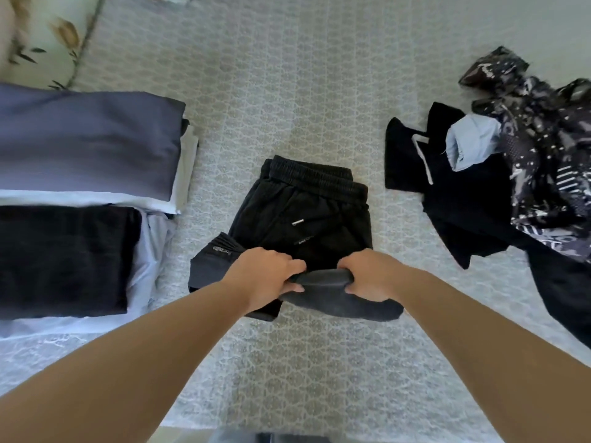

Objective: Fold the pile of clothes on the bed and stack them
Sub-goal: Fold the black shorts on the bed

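Fingers of both hands are curled tight around the near fold of a pair of black trousers (303,219), at the centre of the frame. On the left hand (267,276) the fingers wrap over the top of the fold, with the thumb beneath its lower edge. On the right hand (372,276) the fingers are tucked under the cloth, so only the knuckles and thumb show; their tips cannot be seen. The two hands sit close together, with a short stretch of bunched dark fabric between them, lifted slightly off the bed (303,91).

The trousers lie partly folded on the patterned grey-white bed cover, elastic waistband toward the upper side of the frame, a drawstring tip and a small label visible on the front. A dark leg portion juts out at lower left of the garment, beside the left wrist.

At left of frame stands a stack of folded clothes (86,199): a slate-blue piece on top toward the upper side, a black piece nearer the lower side, pale blue layers showing under both. It is apart from the trousers.

At right of frame lies the unfolded pile (499,193): black garments, a pale blue item and a dark printed fabric, tangled together.

A floral pillow (48,36) occupies the upper left corner.
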